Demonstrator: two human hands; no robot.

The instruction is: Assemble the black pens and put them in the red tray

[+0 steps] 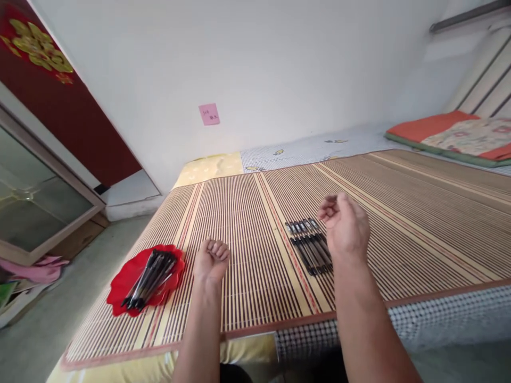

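My left hand (pixel 212 259) is closed in a loose fist, palm up, above the striped bamboo mat, and nothing shows in it. To its left, a red scalloped plate (pixel 120 282) bears a pile of black pens (pixel 150 279). My right hand (pixel 348 223) hovers at the right end of a row of black pens (pixel 309 252) lying side by side on the mat. Above this row sits a line of short, dark pieces (pixel 301 226) that look like pen caps. The right hand's fingers are loosely bent and apart, with nothing visible in them; its wrist hides part of the row.
The bamboo mat (pixel 247 213) covers a bed against a white wall (pixel 279 69). A folded orange and floral quilt (pixel 447 130) lies at the back right. On the left stands a glass-paned door (pixel 32 191). A pink note (pixel 209 114) is stuck to the wall.
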